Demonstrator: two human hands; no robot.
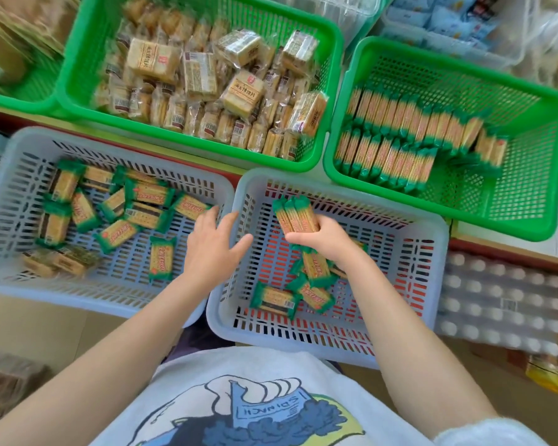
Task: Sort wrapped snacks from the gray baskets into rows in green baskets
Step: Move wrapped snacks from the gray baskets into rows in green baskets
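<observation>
Right hand [319,235] grips a small stack of green-edged snack packs [295,215] above the right gray basket [432,252] | left hand [211,244], fingers spread and empty, hovers at the left gray basket [10,175] holding scattered packs | right green basket [545,162] holds two neat rows [409,136].

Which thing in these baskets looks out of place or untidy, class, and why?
In the right green basket, the green-wrapped snacks stand in two neat rows, but the packets at the right end lean askew, out of line. The middle green basket holds clear-wrapped biscuit packs with several tossed loose on top, not in rows.
</observation>
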